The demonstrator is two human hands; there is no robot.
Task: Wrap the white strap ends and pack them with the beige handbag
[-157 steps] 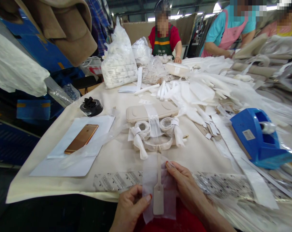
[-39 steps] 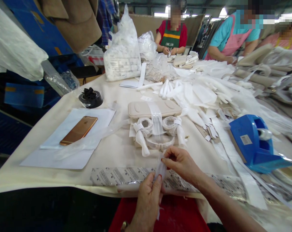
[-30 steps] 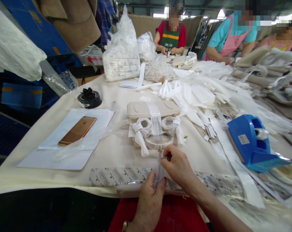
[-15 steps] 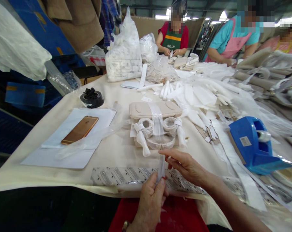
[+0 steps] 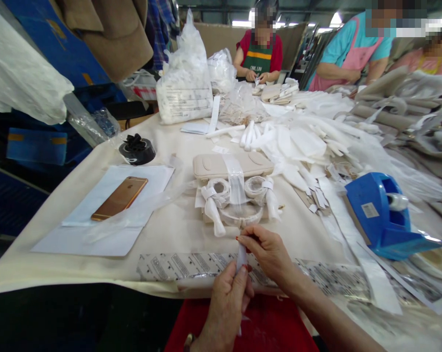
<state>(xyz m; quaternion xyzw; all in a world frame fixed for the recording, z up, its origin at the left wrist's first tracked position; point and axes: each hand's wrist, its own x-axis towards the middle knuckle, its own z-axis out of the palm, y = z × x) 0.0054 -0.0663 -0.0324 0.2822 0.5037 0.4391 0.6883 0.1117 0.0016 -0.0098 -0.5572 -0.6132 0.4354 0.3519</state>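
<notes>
Seen from the head camera, a worker's left hand (image 5: 226,298) grips a narrow white wrap (image 5: 242,256) over the table's (image 5: 178,239) near edge, while the right hand (image 5: 264,247) pinches its upper end. The wrap points toward a beige bag (image 5: 209,167) lying just beyond, banded in white, two white-wrapped coils (image 5: 218,190) in front of it. At left, a black tape roll (image 5: 137,154) holds small black pieces (image 5: 135,140) in its centre, near a phone (image 5: 120,198) on paper sheets. Behind, a bulging clear plastic bag (image 5: 186,95) is packed with white material; a blue tape dispenser (image 5: 376,215) sits at right.
</notes>
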